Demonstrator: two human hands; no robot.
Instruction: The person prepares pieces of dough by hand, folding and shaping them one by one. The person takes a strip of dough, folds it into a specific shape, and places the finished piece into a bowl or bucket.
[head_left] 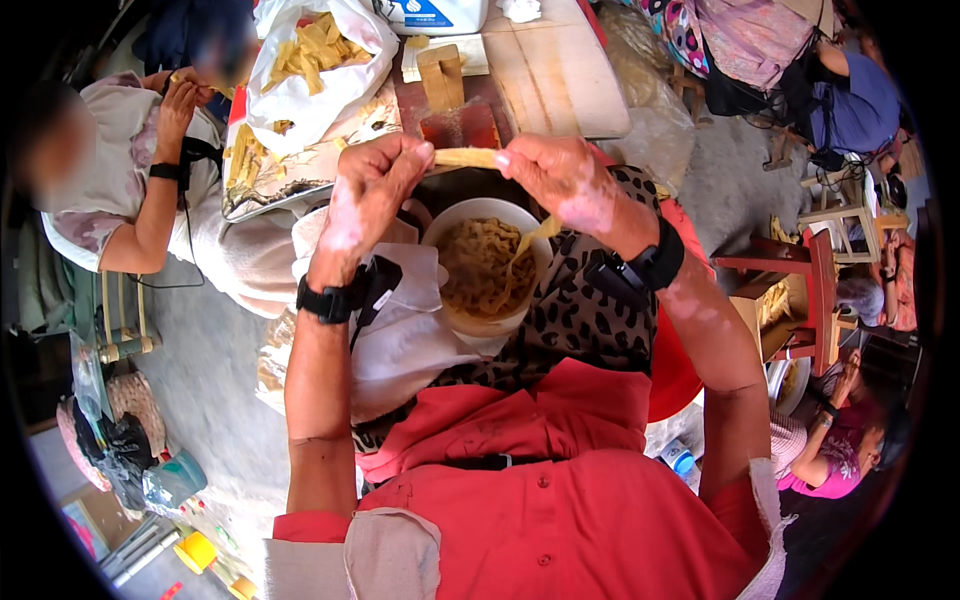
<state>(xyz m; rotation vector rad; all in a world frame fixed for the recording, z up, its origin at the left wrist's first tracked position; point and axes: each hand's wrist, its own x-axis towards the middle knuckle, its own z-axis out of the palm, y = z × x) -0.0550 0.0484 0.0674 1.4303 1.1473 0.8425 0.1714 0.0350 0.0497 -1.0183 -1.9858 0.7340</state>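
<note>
Outdoors, both hands' grip stretches strip [466, 157].

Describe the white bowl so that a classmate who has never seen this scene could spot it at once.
Start at the person's red shirt and go up to the leopard-print cloth on the lap. The white bowl rests there under both hands, the only round vessel filled with pale yellow strips.

Bright daylight, sharp centre (dark, warped rim)

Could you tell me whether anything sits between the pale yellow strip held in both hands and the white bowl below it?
Nothing visible does. The left hand and right hand hold the pale yellow strip just above the white bowl, and one end hangs into it.
</note>
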